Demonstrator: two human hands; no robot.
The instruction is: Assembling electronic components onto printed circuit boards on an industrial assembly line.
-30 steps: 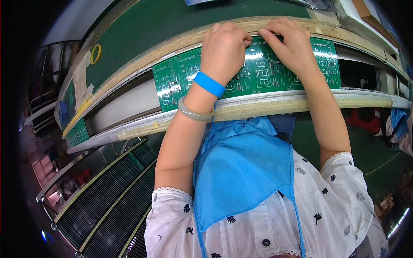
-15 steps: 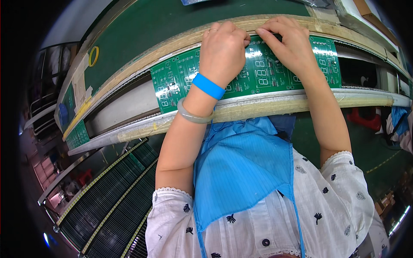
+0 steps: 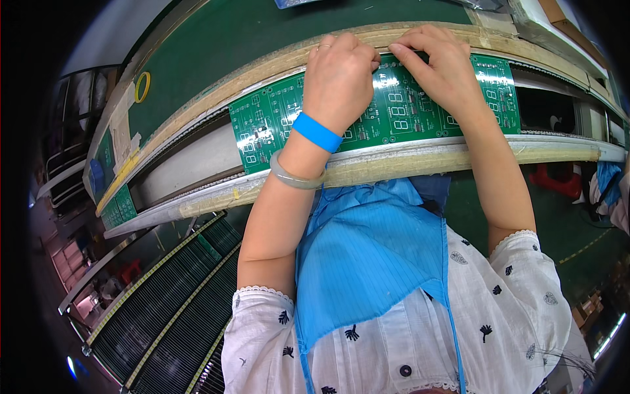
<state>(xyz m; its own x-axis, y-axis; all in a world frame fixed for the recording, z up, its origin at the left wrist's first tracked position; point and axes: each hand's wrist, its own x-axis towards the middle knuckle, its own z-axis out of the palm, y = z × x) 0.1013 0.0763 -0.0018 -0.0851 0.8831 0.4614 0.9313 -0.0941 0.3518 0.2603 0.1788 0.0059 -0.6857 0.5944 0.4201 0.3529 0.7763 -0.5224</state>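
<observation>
A long green circuit board panel [image 3: 387, 105], with white printed digit outlines and small parts on it, lies between two rails in front of me. My left hand [image 3: 340, 82] is over the panel's middle, its fingers curled and closed at the far edge. To its right, my right hand [image 3: 440, 69] has thumb and forefinger drawn together at that same edge. Whatever the fingertips of either hand hold is too small or hidden to make out. My left wrist carries a blue band [image 3: 318, 132] and a pale bangle [image 3: 295, 176].
A tape-covered near rail [image 3: 407, 154] and a wooden far rail [image 3: 262, 64] bound the track. Another green board [image 3: 120, 207] sits at the track's left end. Slotted black racks [image 3: 164, 295] stand lower left. On the green surface beyond lies a yellow ring [image 3: 148, 83]; a red stool [image 3: 558, 182] is at right.
Both hands stay at the panel's far edge, with only a very slight shift to the left. The panel looks unmoved.
</observation>
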